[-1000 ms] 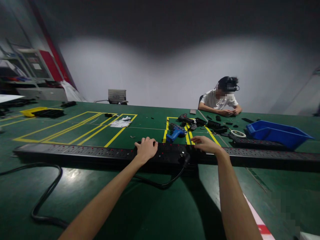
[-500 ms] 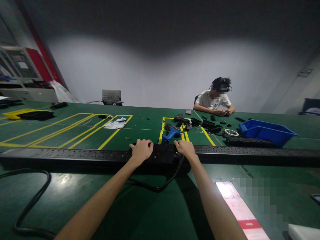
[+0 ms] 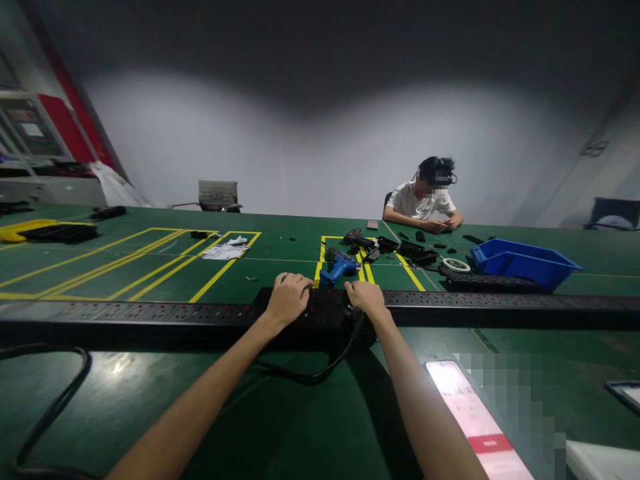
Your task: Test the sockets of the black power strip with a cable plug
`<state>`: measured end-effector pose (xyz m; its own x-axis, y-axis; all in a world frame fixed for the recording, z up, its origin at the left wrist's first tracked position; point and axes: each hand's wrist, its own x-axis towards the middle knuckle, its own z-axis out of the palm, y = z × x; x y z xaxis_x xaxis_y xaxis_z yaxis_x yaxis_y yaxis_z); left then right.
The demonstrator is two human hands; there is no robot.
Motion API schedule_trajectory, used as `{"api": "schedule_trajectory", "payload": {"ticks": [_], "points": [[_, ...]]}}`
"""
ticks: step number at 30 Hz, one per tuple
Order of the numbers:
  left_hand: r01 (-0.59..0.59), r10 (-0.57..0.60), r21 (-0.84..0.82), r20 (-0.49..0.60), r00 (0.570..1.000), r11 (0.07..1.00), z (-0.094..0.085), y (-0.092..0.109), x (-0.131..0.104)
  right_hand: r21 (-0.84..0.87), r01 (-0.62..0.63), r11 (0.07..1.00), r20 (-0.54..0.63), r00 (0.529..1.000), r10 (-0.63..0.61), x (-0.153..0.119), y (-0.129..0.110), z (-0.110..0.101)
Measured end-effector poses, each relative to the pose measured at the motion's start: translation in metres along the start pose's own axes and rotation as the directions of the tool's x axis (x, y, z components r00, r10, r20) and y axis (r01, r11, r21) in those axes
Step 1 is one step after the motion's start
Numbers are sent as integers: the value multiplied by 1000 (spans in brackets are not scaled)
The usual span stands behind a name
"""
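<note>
A wide black power strip (image 3: 320, 325) lies across the long row of black socket strips (image 3: 165, 313) in front of me. My left hand (image 3: 289, 298) rests on top of it, fingers bent and spread a little apart, not wrapped round anything. Close by on the right, my right hand (image 3: 367, 297) is closed over the strip's far edge; its fingertips are partly hidden. Just below that hand a black plug (image 3: 354, 313) sits on the strip, and its black cable (image 3: 320, 380) loops down toward me and to the left.
A blue power drill (image 3: 340, 267) lies just beyond my hands. Farther right are black parts (image 3: 417, 252), a white tape ring (image 3: 456, 265) and a blue bin (image 3: 525, 263). A lit phone (image 3: 470, 407) lies near my right forearm. Across the table sits a person (image 3: 423, 200).
My left hand has shifted slightly right along the power strip and its fingers now point more to the right. My right hand stays at the strip. The whole view has slid a little.
</note>
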<state>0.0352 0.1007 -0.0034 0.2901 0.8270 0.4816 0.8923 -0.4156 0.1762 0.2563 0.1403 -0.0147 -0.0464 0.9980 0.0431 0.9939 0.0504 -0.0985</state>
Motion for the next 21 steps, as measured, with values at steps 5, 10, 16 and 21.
{"api": "schedule_trajectory", "payload": {"ticks": [5, 10, 16, 21], "points": [[-325, 353, -220, 99, 931, 920, -12, 36, -6, 16, -9, 1000, -16, 1000, 9, 0, 1, 2], [-497, 553, -266, 212, 806, 826, -12, 68, -18, 18, -26, 999, -11, 1000, 26, 1, 1, 1], [-512, 548, -216, 171, 819, 831, -8, 73, -23, 31, -34, 999, -9, 999, 35, -1, 0, -1], [-545, 548, -61, 127, 827, 836, 1, 78, -28, 33, -38, 999, -18, 999, 38, -1, 1, -1]]}}
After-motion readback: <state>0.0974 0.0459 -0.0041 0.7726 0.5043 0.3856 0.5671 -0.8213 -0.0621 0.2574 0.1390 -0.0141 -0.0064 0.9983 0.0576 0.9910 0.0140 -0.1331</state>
